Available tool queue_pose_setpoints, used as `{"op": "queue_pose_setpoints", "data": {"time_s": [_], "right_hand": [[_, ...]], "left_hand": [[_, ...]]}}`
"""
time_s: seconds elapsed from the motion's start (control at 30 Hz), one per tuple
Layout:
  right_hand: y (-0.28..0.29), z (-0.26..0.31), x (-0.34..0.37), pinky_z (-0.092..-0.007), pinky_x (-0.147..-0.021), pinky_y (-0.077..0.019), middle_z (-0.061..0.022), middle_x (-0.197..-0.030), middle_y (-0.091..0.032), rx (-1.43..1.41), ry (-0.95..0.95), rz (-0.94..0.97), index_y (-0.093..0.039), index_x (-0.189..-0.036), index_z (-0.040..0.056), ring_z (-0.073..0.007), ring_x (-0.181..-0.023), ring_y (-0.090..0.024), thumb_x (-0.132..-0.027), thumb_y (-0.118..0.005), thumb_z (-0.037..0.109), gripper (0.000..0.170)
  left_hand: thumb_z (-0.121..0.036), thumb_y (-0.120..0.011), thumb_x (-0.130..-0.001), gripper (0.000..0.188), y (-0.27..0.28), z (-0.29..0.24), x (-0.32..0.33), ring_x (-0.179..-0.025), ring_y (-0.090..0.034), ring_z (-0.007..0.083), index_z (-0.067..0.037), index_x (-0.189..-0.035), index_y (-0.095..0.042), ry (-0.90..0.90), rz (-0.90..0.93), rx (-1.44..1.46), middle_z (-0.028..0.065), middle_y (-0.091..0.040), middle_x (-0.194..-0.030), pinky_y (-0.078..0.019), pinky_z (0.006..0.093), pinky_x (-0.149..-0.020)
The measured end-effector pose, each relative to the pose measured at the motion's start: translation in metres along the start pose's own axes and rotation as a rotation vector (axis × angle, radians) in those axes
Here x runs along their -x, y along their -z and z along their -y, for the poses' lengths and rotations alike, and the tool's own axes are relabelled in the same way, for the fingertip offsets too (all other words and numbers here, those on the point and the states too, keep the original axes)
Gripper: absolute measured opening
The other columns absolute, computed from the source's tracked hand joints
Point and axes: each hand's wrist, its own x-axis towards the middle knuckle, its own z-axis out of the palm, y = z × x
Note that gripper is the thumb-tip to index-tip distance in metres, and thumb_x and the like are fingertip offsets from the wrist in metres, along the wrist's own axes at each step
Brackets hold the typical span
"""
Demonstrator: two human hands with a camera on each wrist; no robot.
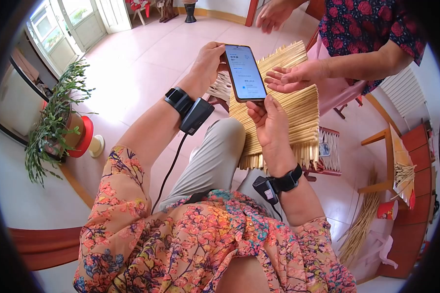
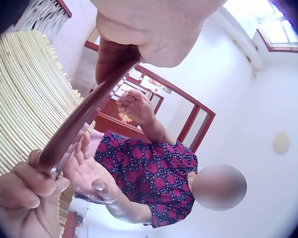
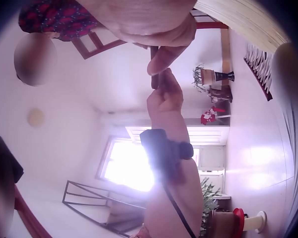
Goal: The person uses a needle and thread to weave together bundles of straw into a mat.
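Observation:
A smartphone [image 1: 245, 73] with a lit screen of text is held up in front of the lap. My left hand [image 1: 209, 62] grips its upper left edge, the thumb near the top corner. At the bottom edge, my right hand [image 1: 271, 124] pinches it between thumb and fingers. From the left wrist, the phone shows edge-on in its brown case [image 2: 79, 119], with my right hand [image 2: 27, 198] at the lower end. Behind it, a mat of pale stalks [image 1: 283, 117] lies beside my right knee. Another person's open hand [image 1: 303, 77] reaches palm up close to the phone.
The other person, in a rose-patterned top [image 1: 362, 29], stands across the mat. A cord-seated stool [image 1: 330, 156] carries a second phone-like device [image 1: 323, 149]. Long loose stalks [image 1: 359, 224] lie on the floor at right. A potted plant [image 1: 58, 117] stands at left.

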Motion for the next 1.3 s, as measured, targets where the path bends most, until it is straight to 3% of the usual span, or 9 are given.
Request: {"op": "queue_pose_setpoints", "data": {"time_s": [0.5,0.6,0.77,0.9,0.97,1.1,1.2,1.3], "right_hand": [[-0.009,0.006,-0.012,-0.0278,-0.060,-0.0554,-0.0106,-0.087,-0.061,-0.064,0.082,-0.010,-0.051,-0.101,0.0008,-0.0213,-0.072,-0.064,-0.092,-0.050,0.021,0.022],[-0.008,0.006,-0.014,-0.0256,-0.063,-0.0544,-0.0083,-0.092,-0.060,-0.070,0.136,0.108,-0.050,-0.104,-0.0007,-0.0189,-0.078,-0.063,-0.090,-0.053,0.019,0.025],[-0.001,-0.001,-0.021,-0.0220,-0.068,-0.0499,-0.0058,-0.098,-0.057,-0.074,0.119,0.000,-0.051,-0.105,0.0004,-0.0123,-0.085,-0.059,-0.086,-0.055,0.016,0.025],[-0.007,0.007,-0.020,-0.0242,-0.072,-0.0511,-0.0059,-0.103,-0.057,0.005,0.144,-0.019,-0.052,-0.106,-0.0003,-0.0138,-0.089,-0.060,-0.088,-0.054,0.017,0.025],[-0.016,0.014,-0.013,-0.0231,-0.061,-0.0474,-0.0050,-0.093,-0.058,0.004,0.162,0.007,-0.052,-0.102,0.0008,-0.0123,-0.077,-0.058,-0.086,-0.054,0.015,0.021],[-0.016,0.018,-0.019,-0.0250,-0.059,-0.0463,-0.0047,-0.089,-0.058,-0.001,0.161,0.100,-0.053,-0.101,0.0008,-0.0117,-0.074,-0.056,-0.085,-0.056,0.016,0.022],[-0.019,0.019,-0.022,-0.0250,-0.059,-0.0451,-0.0033,-0.088,-0.058,-0.032,0.100,0.003,-0.053,-0.102,0.0024,-0.0110,-0.075,-0.055,-0.086,-0.056,0.018,0.022],[-0.019,0.018,-0.019,-0.0238,-0.060,-0.0438,-0.0023,-0.091,-0.057,-0.072,0.140,-0.021,-0.054,-0.102,0.0048,-0.0113,-0.076,-0.055,-0.088,-0.055,0.019,0.021]], "left_hand": [[-0.015,-0.043,-0.093,0.022,-0.009,-0.015,-0.016,-0.075,-0.059,0.0134,0.002,-0.104,-0.051,-0.064,-0.023,0.000,0.0084,-0.059,-0.086,-0.0513,0.0288,-0.066],[-0.015,-0.044,-0.092,0.022,-0.008,-0.016,-0.019,-0.077,-0.059,0.0146,0.002,-0.104,-0.051,-0.080,-0.011,0.022,0.0089,-0.059,-0.088,-0.0519,0.0301,-0.067],[-0.014,-0.043,-0.093,0.021,-0.008,-0.019,-0.021,-0.078,-0.060,0.0165,0.002,-0.104,-0.051,-0.095,-0.011,0.040,0.0101,-0.060,-0.088,-0.0524,0.0309,-0.069],[-0.013,-0.042,-0.093,0.021,-0.005,-0.017,-0.025,-0.080,-0.061,0.0172,0.003,-0.103,-0.051,-0.112,0.012,0.050,0.0111,-0.059,-0.089,-0.0526,0.0316,-0.070],[-0.013,-0.040,-0.093,0.022,-0.005,-0.019,-0.023,-0.081,-0.061,0.0186,0.004,-0.104,-0.050,-0.114,0.023,0.063,0.0121,-0.059,-0.090,-0.0527,0.0329,-0.072],[-0.015,-0.039,-0.094,0.025,-0.006,-0.019,-0.024,-0.081,-0.061,0.0198,0.004,-0.105,-0.050,-0.126,0.034,0.110,0.0136,-0.059,-0.092,-0.0524,0.0340,-0.075],[-0.016,-0.038,-0.094,0.026,-0.008,-0.020,-0.025,-0.080,-0.062,0.0208,0.004,-0.106,-0.050,-0.174,0.104,0.221,0.0148,-0.060,-0.096,-0.0519,0.0345,-0.077],[-0.021,-0.036,-0.096,0.029,-0.011,-0.020,-0.027,-0.079,-0.062,0.0233,0.004,-0.105,-0.047,-0.240,0.176,0.304,0.0167,-0.059,-0.092,-0.0531,0.0340,-0.069]]}}
